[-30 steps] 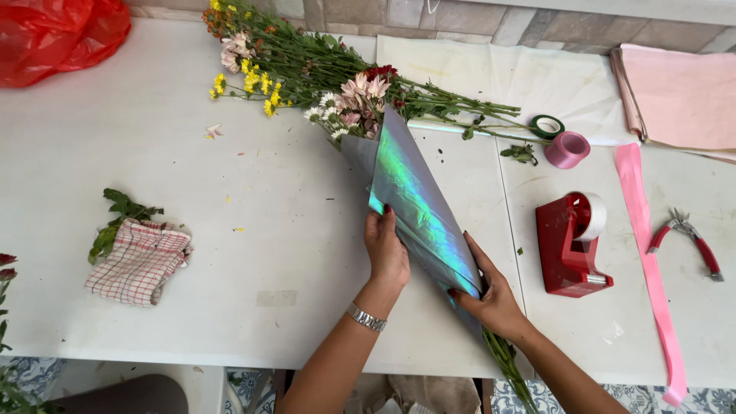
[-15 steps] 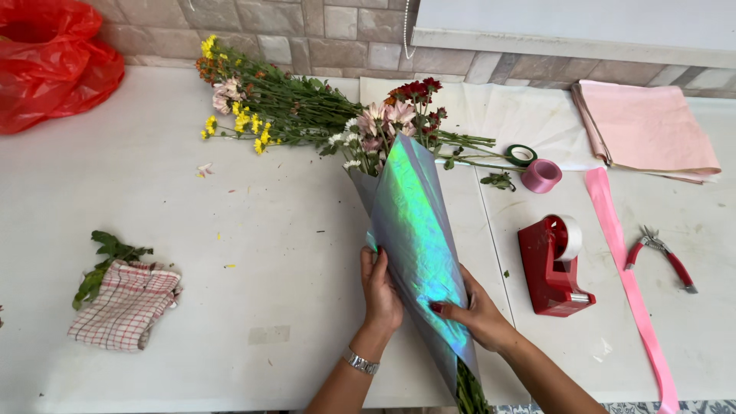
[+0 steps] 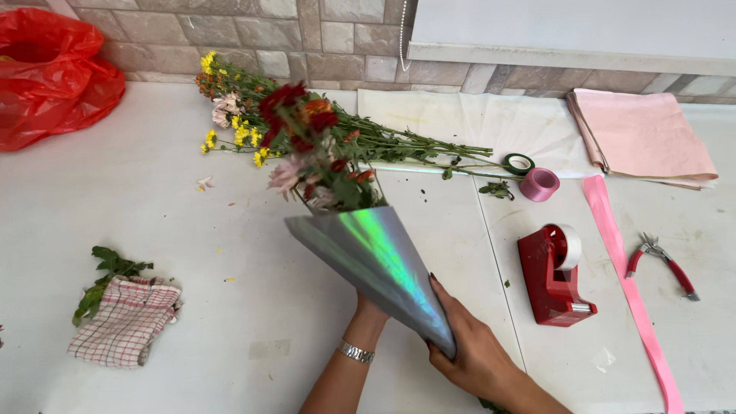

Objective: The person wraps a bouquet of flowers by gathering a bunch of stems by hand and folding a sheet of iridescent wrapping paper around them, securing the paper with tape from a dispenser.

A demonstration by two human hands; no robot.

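Holographic silver foil, rolled into a cone, sits between our hands above the white desk, its narrow tip low and near us, its wide mouth tilted up and to the left. Red, pink and green flowers spill out of that mouth. Our right hand is wrapped around the narrow end of the cone, fingers closed over the foil. Our left hand is mostly hidden behind the wrap, so we cannot tell how tightly it grips; a silver watch band shows at its wrist. Far behind the cone lies a loose bunch of yellow and pink stemmed flowers. To the right stand a red tape dispenser, a long pink ribbon and red-handled pliers. A checked cloth lies near left.
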